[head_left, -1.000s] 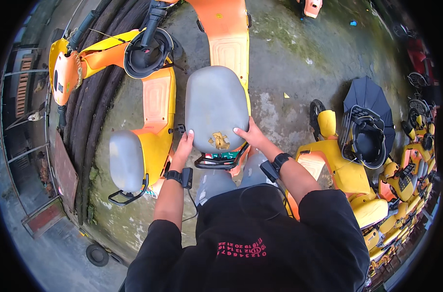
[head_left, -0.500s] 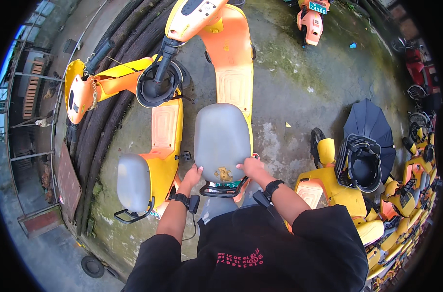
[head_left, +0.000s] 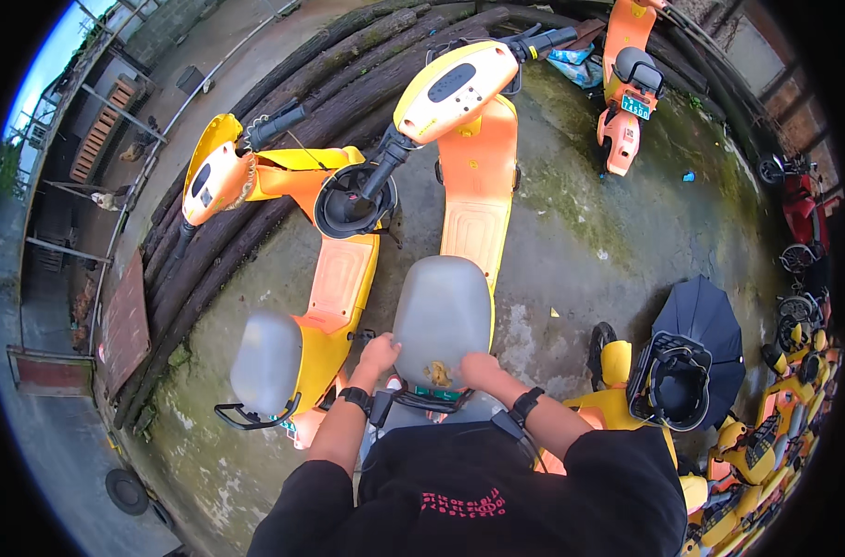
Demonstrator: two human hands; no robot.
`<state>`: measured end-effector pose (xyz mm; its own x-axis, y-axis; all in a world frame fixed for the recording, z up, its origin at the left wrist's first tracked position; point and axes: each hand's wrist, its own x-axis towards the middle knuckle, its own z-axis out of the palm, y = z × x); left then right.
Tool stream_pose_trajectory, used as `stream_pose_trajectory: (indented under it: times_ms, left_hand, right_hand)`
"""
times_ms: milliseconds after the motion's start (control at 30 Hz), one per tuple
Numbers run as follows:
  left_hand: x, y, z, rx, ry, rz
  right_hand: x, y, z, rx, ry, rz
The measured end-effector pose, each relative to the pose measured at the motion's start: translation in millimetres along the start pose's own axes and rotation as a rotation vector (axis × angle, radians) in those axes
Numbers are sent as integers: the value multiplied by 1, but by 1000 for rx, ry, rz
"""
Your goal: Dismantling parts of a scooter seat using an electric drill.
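In front of me stands an orange and yellow electric scooter (head_left: 471, 232) with a grey seat (head_left: 445, 306). A torn tan patch (head_left: 437, 373) shows on the seat's near end. My left hand (head_left: 380, 355) grips the seat's left rear edge, thumb on top. On the opposite edge, my right hand (head_left: 481, 369) has hold in the same way. The fingertips of both hands are hidden beneath the seat's sides. Below the seat lie a black rear rack (head_left: 432, 401) and part of a green plate, close to my body.
A second scooter (head_left: 343, 269) stands close on the left, and a black helmet (head_left: 353, 202) hangs between the two. Dark logs (head_left: 348, 79) lie behind them. To the right are a scooter with a basket (head_left: 668, 371), a dark umbrella (head_left: 705, 320) and several parked scooters.
My view has tilted up, so the scooters sit lower in the picture and more of the far scooter shows. Both hands keep their hold on the seat.
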<state>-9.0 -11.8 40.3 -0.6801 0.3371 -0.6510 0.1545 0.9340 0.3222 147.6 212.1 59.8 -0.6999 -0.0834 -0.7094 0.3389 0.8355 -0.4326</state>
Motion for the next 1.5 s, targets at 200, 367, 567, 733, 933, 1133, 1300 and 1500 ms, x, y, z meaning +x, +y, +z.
stream_pose_trajectory:
  times_ms: [200, 367, 567, 733, 933, 1133, 1300, 1500]
  left_hand:
    - [80, 76, -151, -99, 774, 489]
    - [140, 125, -228, 48, 794, 598]
    - [188, 153, -235, 125, 504, 436]
    - [193, 164, -262, 248, 373, 466]
    - [190, 201, -273, 391, 397, 571]
    - [185, 236, -283, 519, 476, 630]
    - [191, 255, -299, 655, 499, 677]
    - [159, 263, -279, 723, 495, 763]
  right_hand:
    - [-7, -56, 15, 374, -167, -461]
    - [6, -97, 71, 206, -156, -294]
    - [11, -157, 70, 83, -7, 117]
    - [0, -154, 76, 40, 94, 189]
    - [-31, -128, 69, 55, 133, 337]
    - [-52, -102, 93, 61, 324, 407]
    - [-71, -95, 126, 83, 483, 401]
    - [-102, -95, 162, 129, 550, 454]
